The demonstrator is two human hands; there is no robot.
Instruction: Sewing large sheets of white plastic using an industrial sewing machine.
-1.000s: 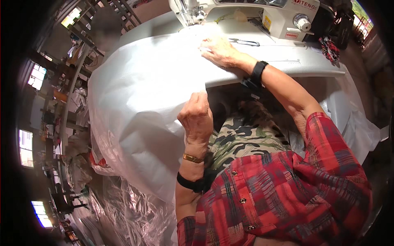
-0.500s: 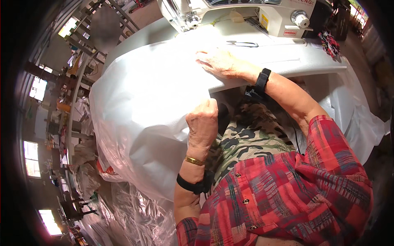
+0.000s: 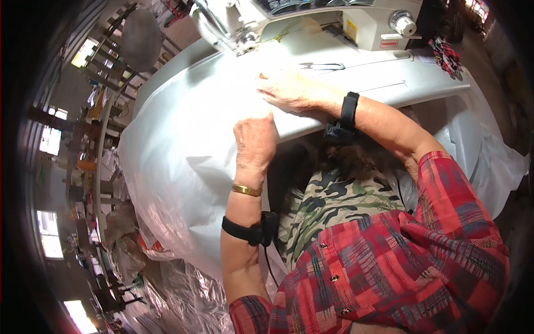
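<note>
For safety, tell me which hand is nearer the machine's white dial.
Right: in view, the right hand lies left of and below the dial; the left hand is farther left and lower.

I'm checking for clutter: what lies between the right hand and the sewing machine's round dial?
In the head view, what look like thread snips lie on the tabletop between the right hand and dial.

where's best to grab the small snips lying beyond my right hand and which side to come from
Probably the broader right end of the snips, coming from the right with fingers closing front and back: they lie flat and lengthwise on the table, narrower end pointing left. The sewing machine stands behind, and glare blurs finer detail.
</note>
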